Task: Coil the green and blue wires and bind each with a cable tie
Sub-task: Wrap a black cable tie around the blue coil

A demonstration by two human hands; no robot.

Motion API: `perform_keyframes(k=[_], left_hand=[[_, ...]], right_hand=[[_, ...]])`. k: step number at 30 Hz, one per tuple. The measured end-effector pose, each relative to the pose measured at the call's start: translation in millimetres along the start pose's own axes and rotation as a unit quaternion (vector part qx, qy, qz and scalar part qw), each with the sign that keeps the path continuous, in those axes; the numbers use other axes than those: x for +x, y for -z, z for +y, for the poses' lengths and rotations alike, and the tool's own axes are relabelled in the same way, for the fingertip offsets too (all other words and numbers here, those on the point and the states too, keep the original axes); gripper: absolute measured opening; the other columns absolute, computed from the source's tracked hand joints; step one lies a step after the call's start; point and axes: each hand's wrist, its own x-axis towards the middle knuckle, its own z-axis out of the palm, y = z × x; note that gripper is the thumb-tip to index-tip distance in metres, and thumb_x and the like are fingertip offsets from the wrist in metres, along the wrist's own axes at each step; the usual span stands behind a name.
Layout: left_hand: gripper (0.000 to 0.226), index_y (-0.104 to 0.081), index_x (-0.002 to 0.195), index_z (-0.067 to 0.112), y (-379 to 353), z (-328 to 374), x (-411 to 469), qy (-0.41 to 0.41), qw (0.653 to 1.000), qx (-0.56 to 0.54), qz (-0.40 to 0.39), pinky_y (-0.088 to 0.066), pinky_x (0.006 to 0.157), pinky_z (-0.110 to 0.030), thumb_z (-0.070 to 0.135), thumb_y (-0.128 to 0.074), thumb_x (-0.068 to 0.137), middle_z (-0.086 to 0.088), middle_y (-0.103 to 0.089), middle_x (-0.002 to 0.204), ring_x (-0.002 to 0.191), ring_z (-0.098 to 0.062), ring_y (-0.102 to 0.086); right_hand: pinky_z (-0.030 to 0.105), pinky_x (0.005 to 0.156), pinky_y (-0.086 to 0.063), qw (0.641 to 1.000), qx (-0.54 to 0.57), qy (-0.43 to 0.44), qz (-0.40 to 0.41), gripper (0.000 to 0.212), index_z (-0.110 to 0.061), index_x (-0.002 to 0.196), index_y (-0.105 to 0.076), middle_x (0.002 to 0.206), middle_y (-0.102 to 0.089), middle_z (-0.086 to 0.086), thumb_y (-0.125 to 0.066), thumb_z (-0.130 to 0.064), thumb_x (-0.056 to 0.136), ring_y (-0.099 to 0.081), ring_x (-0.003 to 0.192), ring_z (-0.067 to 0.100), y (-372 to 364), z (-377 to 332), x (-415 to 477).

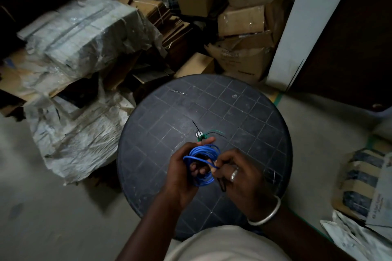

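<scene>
The blue wire (203, 150) is wound into a small coil held above the round black table (169, 116). My left hand (180, 174) grips the coil from the left, fingers through its middle. My right hand (237, 176), with a ring and a bangle, pinches the coil's right side together with a thin black cable tie (222, 185) that hangs below the fingers. Behind the hands, the green wire (209, 134) lies bundled on the table with a black cable tie tail (196, 126) sticking up from it; most of it is hidden by my left fingertips.
Cardboard boxes (239, 21) and plastic-wrapped bundles (84, 34) crowd the floor behind and left of the table. A white pillar (301, 27) stands at the right. Wrapped packages (360, 180) lie on the floor at the right.
</scene>
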Motion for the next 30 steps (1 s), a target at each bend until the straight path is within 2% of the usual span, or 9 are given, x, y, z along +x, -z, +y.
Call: perform_keyframes(k=[2,5,8,12,14,19,23,26,30], left_hand=[[0.041,-0.076,0.111,0.005,0,3,0,-0.013,1.0,0.007,0.008,-0.029,0.043,-0.019,0.024,-0.056,0.081,0.002,-0.041,0.043,0.04,-0.01,-0.033],[0.035,-0.073,0.116,0.007,3,11,-1,-0.018,0.999,0.032,0.013,-0.028,0.044,-0.019,0.021,-0.052,0.093,0.004,-0.048,0.048,0.042,-0.009,-0.038],[0.034,-0.076,0.115,0.015,11,14,-2,-0.039,0.997,0.072,0.008,-0.029,0.046,-0.02,0.029,-0.06,0.09,-0.004,-0.043,0.065,0.054,-0.012,-0.034],[0.035,-0.077,0.114,0.015,13,17,-7,-0.059,0.993,0.098,-0.006,-0.024,0.045,-0.022,0.033,-0.061,0.088,-0.006,-0.044,0.069,0.053,-0.011,-0.028],[0.034,-0.077,0.111,0.013,14,18,-11,-0.07,0.991,0.113,-0.017,-0.021,0.044,-0.024,0.034,-0.059,0.09,0.0,-0.042,0.06,0.049,-0.011,-0.025],[0.042,-0.077,0.105,0.006,10,16,-25,-0.091,0.982,0.162,0.01,-0.02,0.046,-0.02,0.038,-0.051,0.098,0.01,-0.052,0.05,0.042,-0.006,-0.033],[0.041,-0.08,0.096,0.007,11,12,-28,-0.098,0.981,0.166,0.018,-0.018,0.047,-0.023,0.04,-0.055,0.093,0.002,-0.051,0.054,0.045,-0.009,-0.027],[0.036,-0.081,0.097,0.009,12,12,-30,-0.083,0.981,0.176,0.009,-0.019,0.047,-0.024,0.039,-0.066,0.081,-0.002,-0.064,0.064,0.046,-0.009,-0.031],[0.038,-0.082,0.094,0.012,14,14,-32,-0.071,0.98,0.186,0.011,-0.021,0.046,-0.024,0.04,-0.074,0.07,-0.003,-0.064,0.065,0.047,-0.009,-0.033]], right_hand=[[0.044,0.075,-0.058,1.0,0.013,0.018,0.016,0.026,-0.04,0.084,-0.069,0.091,-0.061,-0.022,-0.069,-0.014,0.083,-0.066,0.082,0.021,1,-2,6],[0.019,0.075,-0.054,0.997,0.003,0.052,0.058,0.018,-0.009,0.077,-0.067,0.09,-0.06,-0.002,-0.084,-0.003,0.078,-0.063,0.08,0.006,6,-11,14],[0.024,0.072,-0.058,0.983,0.151,-0.076,0.075,0.019,-0.011,0.074,-0.068,0.084,-0.067,0.0,-0.087,-0.007,0.074,-0.07,0.08,0.011,10,-22,22],[0.03,0.072,-0.056,0.895,0.343,-0.279,0.054,0.011,-0.022,0.077,-0.075,0.079,-0.076,0.007,-0.084,-0.016,0.073,-0.072,0.073,0.015,18,-30,31],[0.034,0.072,-0.055,0.852,0.415,-0.318,0.04,0.018,-0.022,0.086,-0.077,0.086,-0.077,0.009,-0.082,-0.027,0.069,-0.071,0.076,0.017,25,-30,32],[0.024,0.067,-0.053,0.777,0.496,-0.388,0.002,0.034,-0.012,0.105,-0.074,0.09,-0.076,0.009,-0.073,-0.019,0.071,-0.067,0.074,0.012,32,-31,37],[0.028,0.07,-0.05,0.771,0.486,-0.411,0.013,0.026,-0.013,0.099,-0.078,0.08,-0.071,0.006,-0.07,-0.028,0.08,-0.064,0.073,0.014,34,-30,39],[0.029,0.073,-0.051,0.779,0.453,-0.433,0.018,0.029,-0.014,0.1,-0.079,0.074,-0.065,0.004,-0.067,-0.037,0.086,-0.064,0.073,0.012,33,-28,40],[0.025,0.071,-0.052,0.785,0.426,-0.451,0.0,0.025,-0.014,0.1,-0.08,0.076,-0.071,0.003,-0.069,-0.032,0.086,-0.066,0.074,0.011,31,-25,42]])
